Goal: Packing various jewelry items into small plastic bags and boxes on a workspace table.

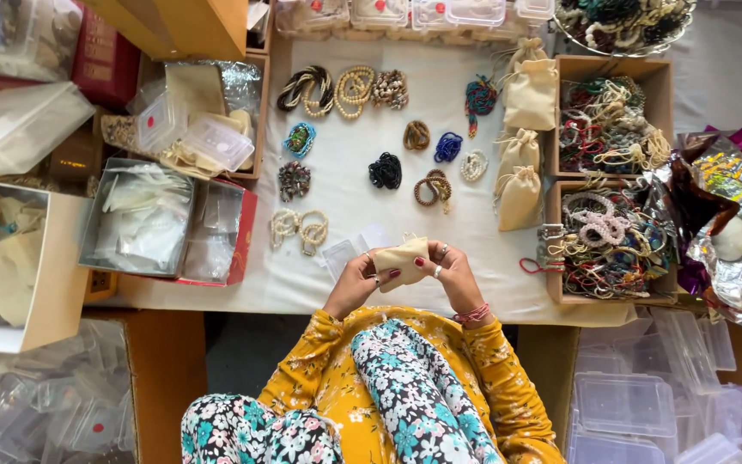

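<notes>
at the near edge of the white cloth [354, 283]: the person holds a small beige drawstring pouch [403, 258] up between both hands, just above the cloth and close to the body.
pouch, feel: it looks like soft woven fabric, light and limp, likely to fold or sag wherever it is not supported; not fragile, not slippery.
pouch, where to grip: the side edges near the mouth seem the best hold, since pinching there keeps the opening spread; the gathered top sits at about 12 o'clock on the pouch.
left hand [355, 282]: fingers curled in, thumb and fingertips pinching the pouch's left edge at about 9 o'clock; nearly closed, nothing else in it.
right hand [450, 273]: fingers bent around the pouch's right edge at about 3 o'clock, also closed onto the fabric; rings on the fingers, a pink band at the wrist.
contents: whether anything is inside the pouch cannot be told.
at 12 o'clock from the hands: loose bead bracelets [386, 170] lie spread in small coils across the cloth, well apart from the pouch.
at 1 o'clock: more beige pouches [519, 172] lie in a column, filled or puffed.
at 3 o'clock: a cardboard box of bracelets [605, 241] sits near the right hand.
at 10 o'clock: small clear plastic sleeves [343, 251] lie just beside the left hand.
</notes>
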